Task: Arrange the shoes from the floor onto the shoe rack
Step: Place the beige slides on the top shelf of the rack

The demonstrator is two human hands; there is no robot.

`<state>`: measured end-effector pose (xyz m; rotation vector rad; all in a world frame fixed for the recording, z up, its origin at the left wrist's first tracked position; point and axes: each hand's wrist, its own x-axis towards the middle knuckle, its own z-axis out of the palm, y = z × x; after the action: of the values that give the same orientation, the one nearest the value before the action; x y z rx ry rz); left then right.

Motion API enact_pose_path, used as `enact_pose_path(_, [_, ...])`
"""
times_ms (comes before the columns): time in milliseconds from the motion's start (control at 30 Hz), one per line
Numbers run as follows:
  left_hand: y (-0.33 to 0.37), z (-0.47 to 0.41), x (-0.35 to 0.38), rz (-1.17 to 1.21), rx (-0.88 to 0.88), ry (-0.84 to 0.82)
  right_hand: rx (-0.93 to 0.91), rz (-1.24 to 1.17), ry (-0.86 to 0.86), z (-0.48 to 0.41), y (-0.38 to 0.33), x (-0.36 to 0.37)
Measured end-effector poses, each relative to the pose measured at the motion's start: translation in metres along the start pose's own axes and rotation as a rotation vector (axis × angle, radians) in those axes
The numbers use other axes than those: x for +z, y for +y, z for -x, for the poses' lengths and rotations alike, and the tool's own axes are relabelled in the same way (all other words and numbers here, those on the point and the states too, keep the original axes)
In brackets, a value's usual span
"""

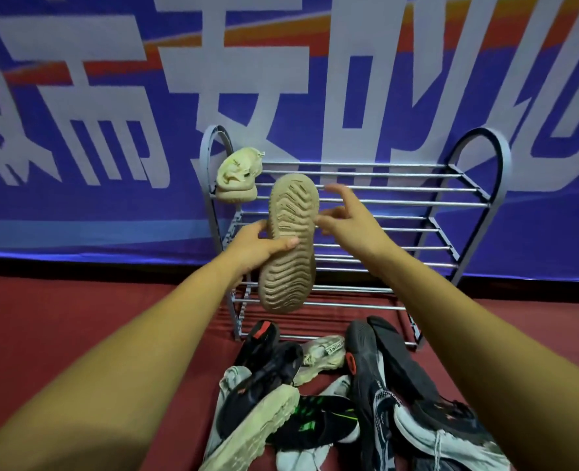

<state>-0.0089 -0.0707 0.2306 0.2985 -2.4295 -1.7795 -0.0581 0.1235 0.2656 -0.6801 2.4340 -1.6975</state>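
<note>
I find my left hand (257, 246) gripping the tan ridged-sole shoe (289, 246) mid-length, sole toward me, before the grey metal-bar shoe rack (383, 202). My right hand (345, 222) is spread beside it. Advised: turn it sole-down and seat it next to the matching beige shoe (237, 178) on the top tier.

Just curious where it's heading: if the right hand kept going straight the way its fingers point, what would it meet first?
Probably the tan shoe that the left hand holds sole-out; the right hand reaches toward its edge, though depth is unclear.
</note>
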Motion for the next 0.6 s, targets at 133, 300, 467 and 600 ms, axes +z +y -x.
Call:
enact_pose_path(133, [0.009,-0.005,0.002,0.216,-0.024,0.038,0.131,-0.017,-0.067,-0.001,0.012,0.012])
enact_pose_path(300, [0.018,-0.004,-0.007,0.287,-0.057,0.055,0.141,0.075,-0.163,-0.001,0.015,0.009])
enact_pose_path(467, [0.026,-0.004,-0.007,0.351,-0.079,0.051,0.139,-0.019,-0.098,-0.003,0.005,0.004])
enact_pose_path(600, [0.030,-0.005,-0.003,0.430,-0.093,0.086,0.138,-0.054,-0.148,0.002,0.003,-0.001])
